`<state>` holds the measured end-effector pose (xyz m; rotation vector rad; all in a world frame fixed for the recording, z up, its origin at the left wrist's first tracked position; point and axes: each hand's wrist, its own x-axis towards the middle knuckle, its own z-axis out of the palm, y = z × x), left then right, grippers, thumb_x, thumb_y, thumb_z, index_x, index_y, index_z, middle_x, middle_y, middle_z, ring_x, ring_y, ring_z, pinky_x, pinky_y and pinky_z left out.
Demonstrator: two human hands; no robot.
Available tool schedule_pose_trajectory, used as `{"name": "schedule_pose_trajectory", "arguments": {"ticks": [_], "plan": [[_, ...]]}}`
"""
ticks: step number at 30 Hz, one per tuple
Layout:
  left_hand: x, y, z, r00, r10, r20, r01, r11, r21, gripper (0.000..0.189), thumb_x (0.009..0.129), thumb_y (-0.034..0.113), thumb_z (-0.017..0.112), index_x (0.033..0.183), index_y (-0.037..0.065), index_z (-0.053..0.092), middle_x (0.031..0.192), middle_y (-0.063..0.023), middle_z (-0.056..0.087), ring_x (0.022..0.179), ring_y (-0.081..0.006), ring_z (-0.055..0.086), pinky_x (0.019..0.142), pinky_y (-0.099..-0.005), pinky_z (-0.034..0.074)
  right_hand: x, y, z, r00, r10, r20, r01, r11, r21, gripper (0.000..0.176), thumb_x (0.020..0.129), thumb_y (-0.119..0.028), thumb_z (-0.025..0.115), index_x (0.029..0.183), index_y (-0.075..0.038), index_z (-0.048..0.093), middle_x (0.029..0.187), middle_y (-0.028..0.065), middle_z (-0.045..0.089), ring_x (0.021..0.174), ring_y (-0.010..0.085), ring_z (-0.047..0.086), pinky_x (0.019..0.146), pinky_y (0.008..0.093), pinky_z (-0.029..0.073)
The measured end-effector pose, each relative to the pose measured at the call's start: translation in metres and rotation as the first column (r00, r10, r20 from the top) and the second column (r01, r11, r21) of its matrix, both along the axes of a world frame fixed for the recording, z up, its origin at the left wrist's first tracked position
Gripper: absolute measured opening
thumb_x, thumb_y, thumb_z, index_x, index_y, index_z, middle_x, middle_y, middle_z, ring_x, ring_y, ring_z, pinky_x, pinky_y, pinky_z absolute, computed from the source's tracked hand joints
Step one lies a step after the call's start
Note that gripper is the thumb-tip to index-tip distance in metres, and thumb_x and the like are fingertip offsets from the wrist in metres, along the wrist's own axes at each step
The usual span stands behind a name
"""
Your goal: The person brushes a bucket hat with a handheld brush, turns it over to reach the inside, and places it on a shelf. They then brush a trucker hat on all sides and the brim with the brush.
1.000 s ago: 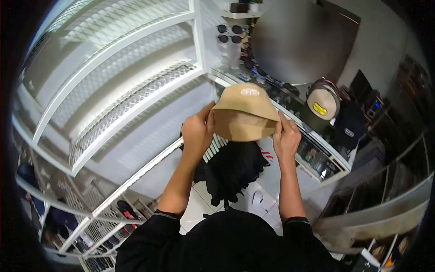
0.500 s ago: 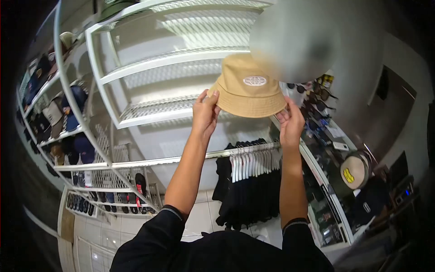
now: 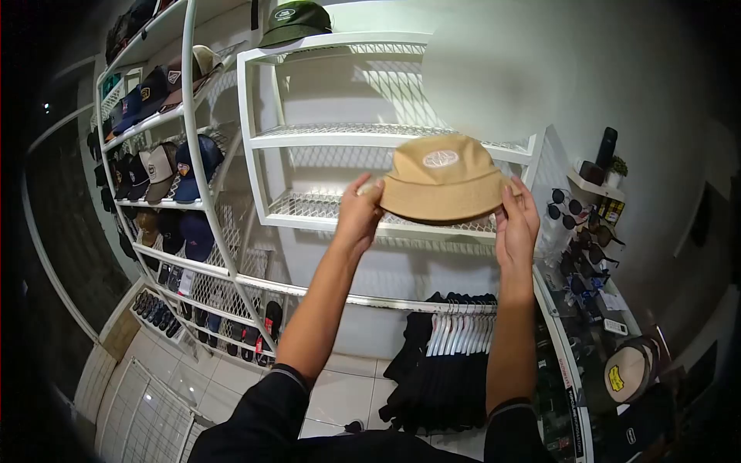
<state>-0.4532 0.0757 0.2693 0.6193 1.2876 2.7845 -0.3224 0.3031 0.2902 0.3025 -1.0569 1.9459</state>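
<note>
Our left hand [image 3: 359,216] pinches the left brim of the hat [image 3: 441,179], our right hand [image 3: 517,225] the right brim, both grips tight, fingertips hidden behind. The hat hangs before the far shelf [image 3: 309,207]; a blur [image 3: 494,77] masks what lies above.

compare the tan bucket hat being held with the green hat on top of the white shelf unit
The tan bucket hat is sandy beige; the green hat is dark green. The tan bucket hat is gripped at its brim by the left hand and right hand, in front of the mesh shelves; the green hat rests untouched, higher up, on top of the white shelf unit. Both carry a pale oval badge on the front.
</note>
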Motion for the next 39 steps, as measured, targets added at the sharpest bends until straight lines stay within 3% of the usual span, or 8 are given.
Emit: {"name": "schedule_pose_trajectory", "arguments": {"ticks": [3,4,8,15,21,28,35,39], "plan": [[-0.045,-0.005,0.015,0.986,-0.049,0.157,0.02,0.983,0.18,0.055,0.1,0.012,0.071,0.145,-0.005,0.045,0.109,-0.0153,0.07,0.089,-0.0195,0.071,0.072,-0.0295,0.058,-0.021,0.003,0.008,0.994,-0.101,-0.032,0.106,0.973,0.203,0.047,0.101,-0.004,0.067,0.144,0.001,0.049,0.127,0.0104,0.065,0.106,0.0138,0.065,0.089,0.0259,0.051],[-0.021,-0.01,0.033,0.962,-0.093,0.256,0.065,0.991,0.114,0.017,0.103,0.014,0.065,0.116,0.003,0.065,0.117,-0.0109,0.072,0.102,-0.0187,0.072,0.091,-0.0311,0.061,-0.029,0.008,0.007,0.989,-0.149,-0.015,0.148,0.959,0.243,0.051,0.1,-0.002,0.067,0.147,0.0,0.046,0.126,0.0094,0.065,0.098,0.0113,0.062,0.082,0.0249,0.049],[-0.073,-0.007,-0.008,0.886,-0.336,0.319,0.318,0.942,0.108,0.023,0.105,0.023,0.063,0.119,0.005,0.066,0.115,-0.0066,0.075,0.104,-0.0174,0.073,0.088,-0.0294,0.063,-0.064,0.025,-0.029,0.99,-0.124,0.061,0.103,0.959,0.265,0.065,0.099,-0.001,0.068,0.155,0.001,0.036,0.121,0.0082,0.067,0.089,0.0077,0.059,0.072,0.0219,0.047],[-0.088,0.004,-0.046,0.795,-0.219,0.566,0.162,0.975,0.151,0.026,0.111,0.023,0.051,0.118,0.002,0.063,0.113,-0.0124,0.072,0.104,-0.0241,0.072,0.096,-0.0374,0.062,-0.071,0.025,-0.054,0.969,-0.094,0.229,0.036,0.969,0.245,0.074,0.098,0.004,0.065,0.16,0.003,0.026,0.135,0.0169,0.064,0.11,0.0177,0.064,0.085,0.0273,0.051],[-0.076,-0.009,-0.013,0.953,-0.3,-0.052,0.304,0.941,0.146,0.03,0.11,0.02,0.049,0.133,0.001,0.059,0.121,-0.0109,0.067,0.113,-0.0222,0.066,0.103,-0.035,0.056,-0.059,0.014,-0.006,0.995,0.07,0.068,-0.081,0.979,0.187,0.073,0.104,-0.008,0.061,0.163,0.002,0.019,0.136,0.0146,0.063,0.111,0.018,0.063,0.089,0.0286,0.05],[-0.066,-0.016,-0.037,0.954,-0.293,0.071,0.285,0.953,0.101,0.032,0.106,0.012,0.055,0.134,-0.003,0.061,0.126,-0.0122,0.07,0.11,-0.0192,0.07,0.095,-0.0354,0.059,-0.073,0.02,-0.031,0.941,0.023,0.339,-0.026,1.0,0.004,0.046,0.107,-0.025,0.061,0.138,0.009,0.057,0.124,0.0148,0.069,0.111,0.023,0.068,0.097,0.0348,0.053],[-0.052,-0.022,-0.043,0.971,-0.237,0.02,0.222,0.934,0.281,0.031,0.105,0.012,0.057,0.128,-0.008,0.064,0.118,-0.0179,0.072,0.098,-0.0248,0.074,0.085,-0.0364,0.062,-0.055,-0.022,-0.06,0.921,0.057,0.386,-0.129,0.978,0.163,0.051,0.11,-0.036,0.052,0.138,0.006,0.058,0.132,0.015,0.068,0.117,0.0203,0.066,0.101,0.0345,0.052],[-0.04,-0.021,-0.013,0.973,-0.215,0.085,0.184,0.943,0.276,0.031,0.105,0.006,0.053,0.131,-0.008,0.062,0.12,-0.0182,0.071,0.104,-0.0257,0.073,0.09,-0.038,0.061,-0.016,-0.025,-0.081,0.879,0.445,0.172,-0.45,0.893,-0.008,0.06,0.104,-0.021,0.053,0.156,0.004,0.037,0.145,0.0155,0.057,0.121,0.0233,0.063,0.107,0.0357,0.048]]}}
